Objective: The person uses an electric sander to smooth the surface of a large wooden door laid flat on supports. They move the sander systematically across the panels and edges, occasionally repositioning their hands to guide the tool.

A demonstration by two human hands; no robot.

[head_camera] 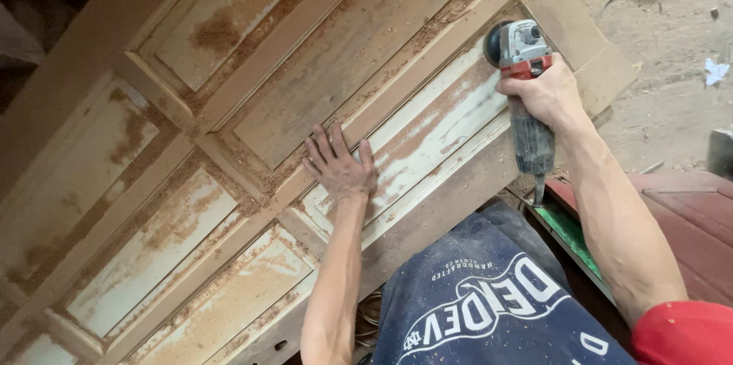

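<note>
Head view: right hand [544, 94] clenched around an angle grinder [525, 67] at the far right; left hand [340, 166] flat, fingers spread, on the paneled wooden door [229, 182].

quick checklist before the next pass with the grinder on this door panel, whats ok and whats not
1. Right hand grips the angle grinder around its body: ok.
2. Left hand lies flat on the wooden door, apart from the disc: ok.
3. Gloves: both hands bare: not ok.
4. Sawdust lies piled in the panel recesses: not ok.
5. Disc spinning or stopped: cannot tell.
6. Grinder's cord path: leaves the handle downward, then hidden: cannot tell.
</note>
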